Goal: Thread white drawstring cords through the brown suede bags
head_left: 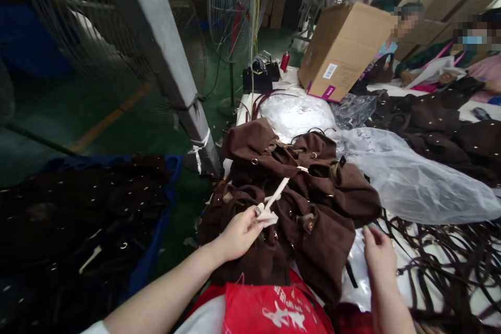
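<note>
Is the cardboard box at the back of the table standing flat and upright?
No, the cardboard box is tipped onto one lower edge, leaning at a clear slant beyond the brown bags.

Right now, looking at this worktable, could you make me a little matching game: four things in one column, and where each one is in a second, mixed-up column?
Things:
1. white strip
2. cardboard box
3. red bag
4. clear plastic bag

Places:
A. at the table's far end, tilted
B. nearest the camera, below the brown bags
C. pinched in the left hand
D. right of the brown bags, lying flat

Pairs: 1-C, 2-A, 3-B, 4-D
</note>
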### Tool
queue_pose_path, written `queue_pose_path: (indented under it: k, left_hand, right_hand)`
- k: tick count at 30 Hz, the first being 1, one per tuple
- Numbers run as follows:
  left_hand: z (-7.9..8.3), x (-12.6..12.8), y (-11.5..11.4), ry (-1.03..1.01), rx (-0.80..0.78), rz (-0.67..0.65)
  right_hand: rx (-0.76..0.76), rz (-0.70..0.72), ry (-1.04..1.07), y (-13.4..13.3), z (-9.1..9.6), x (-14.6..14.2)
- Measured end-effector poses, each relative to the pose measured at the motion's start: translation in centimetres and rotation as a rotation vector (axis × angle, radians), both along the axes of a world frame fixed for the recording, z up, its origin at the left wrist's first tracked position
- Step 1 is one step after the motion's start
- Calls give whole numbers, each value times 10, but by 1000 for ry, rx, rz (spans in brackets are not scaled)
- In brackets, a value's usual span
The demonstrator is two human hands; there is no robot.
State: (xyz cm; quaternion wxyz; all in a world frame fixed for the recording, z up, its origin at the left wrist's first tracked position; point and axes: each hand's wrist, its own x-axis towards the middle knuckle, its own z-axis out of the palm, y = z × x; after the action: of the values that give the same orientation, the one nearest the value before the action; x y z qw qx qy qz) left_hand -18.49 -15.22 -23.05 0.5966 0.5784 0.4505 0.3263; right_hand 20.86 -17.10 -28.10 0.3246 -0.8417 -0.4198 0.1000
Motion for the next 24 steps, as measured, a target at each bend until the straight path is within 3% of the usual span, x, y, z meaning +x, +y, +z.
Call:
queue_pose_path:
  k: [2,3,4,5,7,9,14,18,24]
  left_hand:
    - [9,7,-2,140,61,-47]
    - [14,11,-2,203,107,-70]
    - [19,16,-2,249,154,-92]
    - [24,21,-2,283,197,-109]
    - [33,32,-2,325,265,-123]
    - [38,42,-1,346,310,-130]
    - [40,58,-2,419,470,-152]
    - [41,68,-5,449,455,-160]
    - [44,87,-14,469,334,-120]
  right_hand:
    - [128,-58,-73,-2,40,-19]
    - [254,-23,-105,-1,59,-36]
    - [326,84,-93,0,76,-57]
    - [306,272,-6,2,89,-78]
    - [82,647,247,5,105,-118]
    - [-90,825,452,8,105,-147]
    - [-171,830,753,16,86,-159]
    - [-134,878,747,14,83,-149]
    - [0,741,849,3,76,-146]
